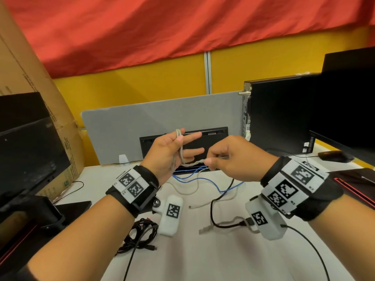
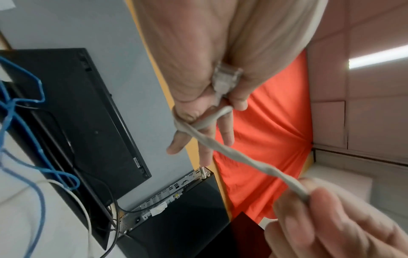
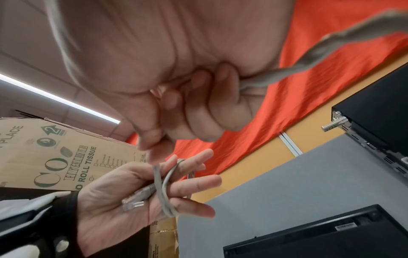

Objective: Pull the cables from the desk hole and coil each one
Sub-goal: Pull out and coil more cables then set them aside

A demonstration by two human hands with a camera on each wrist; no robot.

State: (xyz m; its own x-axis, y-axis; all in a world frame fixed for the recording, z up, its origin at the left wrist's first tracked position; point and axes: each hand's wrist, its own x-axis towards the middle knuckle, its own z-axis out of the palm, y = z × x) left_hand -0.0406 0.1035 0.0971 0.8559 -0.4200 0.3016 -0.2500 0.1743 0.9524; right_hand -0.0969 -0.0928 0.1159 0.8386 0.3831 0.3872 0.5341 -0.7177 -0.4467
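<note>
White desk (image 1: 203,260) surface fills the near ground, and a coiled black cable (image 1: 140,234) already lies on it at near left, with a loose black USB lead (image 1: 223,225) to its right. Above these, both hands are raised. The left hand (image 1: 164,157) is held palm up with its fingers spread and straight; a grey network cable (image 1: 178,147) is looped round those fingers in a couple of turns, and the right wrist view shows its clear plug (image 3: 133,203) lying against the palm. The right hand (image 1: 225,157) pinches the same grey cable between thumb and curled fingers just beside the left, the short run between the two hands drawn fairly straight.

By its look the cable is light, limp and slightly kinked, with a smooth jacket that would probably slide through a loose pinch; it should bend into loops readily but may spring open if let go. A grip on the jacket close to the coil seems best, keeping strain off the brittle-looking plug clip.

Farther off, blue network cables (image 1: 203,179) and pale leads trail from the desk hole (image 1: 192,169) at the foot of a grey divider (image 1: 162,114). A black desktop computer (image 1: 284,110) stands at far right. On the cardboard box (image 1: 30,78) at left, seen from the right wrist, the print reads "HYGIENE", "ROLL TISSUE" and "PLACE"; smaller text is illegible.
</note>
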